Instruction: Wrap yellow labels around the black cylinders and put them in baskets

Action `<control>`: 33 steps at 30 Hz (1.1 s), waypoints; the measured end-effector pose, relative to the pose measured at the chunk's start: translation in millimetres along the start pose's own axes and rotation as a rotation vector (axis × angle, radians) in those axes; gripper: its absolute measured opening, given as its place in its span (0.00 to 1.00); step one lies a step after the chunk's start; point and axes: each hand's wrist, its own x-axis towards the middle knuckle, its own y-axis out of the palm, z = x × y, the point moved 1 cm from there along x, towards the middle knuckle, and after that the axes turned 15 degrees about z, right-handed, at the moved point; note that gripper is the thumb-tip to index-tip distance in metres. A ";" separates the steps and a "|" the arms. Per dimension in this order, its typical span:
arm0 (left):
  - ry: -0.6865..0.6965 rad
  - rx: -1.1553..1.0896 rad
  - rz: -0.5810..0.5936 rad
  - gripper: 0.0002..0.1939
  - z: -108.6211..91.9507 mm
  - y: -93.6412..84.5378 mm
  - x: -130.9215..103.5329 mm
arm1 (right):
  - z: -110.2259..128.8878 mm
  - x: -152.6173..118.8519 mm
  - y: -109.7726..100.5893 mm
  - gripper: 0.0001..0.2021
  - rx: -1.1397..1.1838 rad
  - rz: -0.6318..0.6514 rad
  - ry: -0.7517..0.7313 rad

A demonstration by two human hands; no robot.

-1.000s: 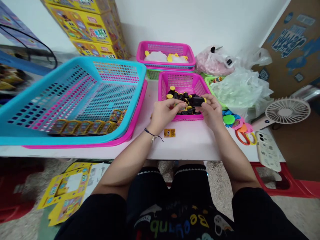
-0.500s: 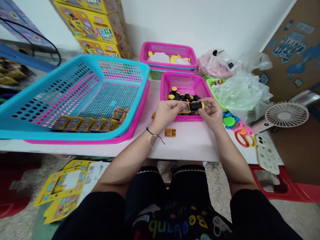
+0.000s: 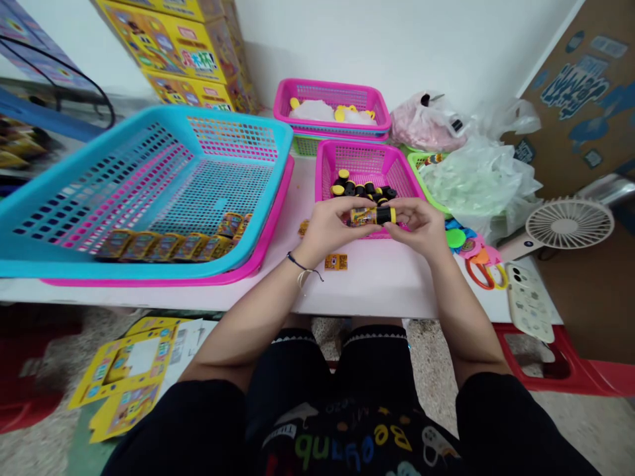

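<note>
Between my two hands lies a small black cylinder with a yellow end [image 3: 383,215], held sideways above the front of a pink basket. A printed orange-yellow sleeve [image 3: 363,216] sits around or against its left part; I cannot tell how far it reaches. My left hand [image 3: 331,225] pinches the sleeve end, and my right hand [image 3: 421,223] grips the yellow end with thumb and fingers. Several similar black and yellow cylinders [image 3: 364,188] lie in the pink basket [image 3: 407,178]. A flat printed sleeve [image 3: 336,262] rests on the white table near my left wrist.
A large blue basket [image 3: 218,266] holding a row of wrapped pieces [image 3: 163,246] stands at left. Behind are another pink basket [image 3: 332,89] and yellow boxes [image 3: 183,49]. Plastic bags [image 3: 471,178], scissors [image 3: 481,272], a small fan [image 3: 568,226] and a phone [image 3: 530,304] are at right.
The printed sleeve now shows along the cylinder's left part, where more black was bare before. Both hands have come closer around the piece, which has shifted slightly left.
</note>
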 end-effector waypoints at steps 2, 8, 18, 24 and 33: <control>0.023 0.040 0.031 0.19 1.5 1.5 -0.1 | 0.1 -0.2 0.6 0.19 -0.017 0.019 -0.017; 0.057 0.024 0.048 0.28 4.9 4.4 0.0 | -1.9 1.5 6.0 0.22 0.093 0.030 0.057; 0.039 -0.105 0.199 0.33 5.5 3.2 3.2 | 3.1 4.4 7.6 0.24 0.235 0.019 0.247; -0.017 0.070 0.170 0.38 1.3 1.7 0.9 | 4.0 4.4 12.0 0.20 0.148 0.091 0.134; -0.133 0.142 0.173 0.42 -5.2 -0.3 -0.2 | -21.7 5.6 12.3 0.23 0.181 0.037 0.046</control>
